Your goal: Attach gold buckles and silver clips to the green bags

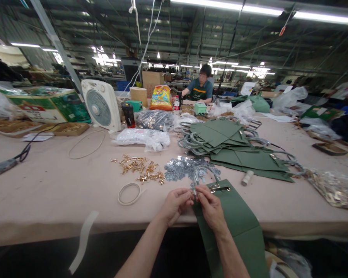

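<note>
My left hand (176, 203) and my right hand (209, 204) meet at the near edge of the table, fingers pinched together on a small metal piece at the end of a grey handle (204, 173). The handle belongs to a dark green bag panel (234, 227) that hangs over the table edge under my right hand. A gold clasp (219, 188) sits on the panel's top corner. Just beyond my hands lie a heap of small silver metal plates (181, 169) and several scattered gold fittings (139, 169).
A stack of green bag panels with grey handles (234, 148) lies right of centre. White tape ring (129, 194), a white roll (247, 177), bagged parts (145, 138), a white fan (101, 104), cartons and a cable are on the table. A person sits at the far end (201, 89).
</note>
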Demonstrator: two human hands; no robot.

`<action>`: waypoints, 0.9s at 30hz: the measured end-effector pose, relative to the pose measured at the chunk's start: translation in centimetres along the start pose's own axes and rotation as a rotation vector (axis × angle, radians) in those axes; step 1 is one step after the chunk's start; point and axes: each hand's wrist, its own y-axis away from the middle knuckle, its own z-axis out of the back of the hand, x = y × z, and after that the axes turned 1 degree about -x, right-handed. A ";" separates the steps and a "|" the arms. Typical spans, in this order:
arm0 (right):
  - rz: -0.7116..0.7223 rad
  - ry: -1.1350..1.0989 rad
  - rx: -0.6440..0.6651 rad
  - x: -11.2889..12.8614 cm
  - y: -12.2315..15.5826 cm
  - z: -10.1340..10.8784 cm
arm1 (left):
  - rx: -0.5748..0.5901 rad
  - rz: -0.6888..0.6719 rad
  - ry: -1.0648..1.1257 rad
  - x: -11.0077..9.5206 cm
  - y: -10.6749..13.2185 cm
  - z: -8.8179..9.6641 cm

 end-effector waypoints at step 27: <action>-0.149 0.034 0.048 0.8 -0.4 -0.6 | -0.068 -0.072 -0.038 0.6 -0.1 -0.3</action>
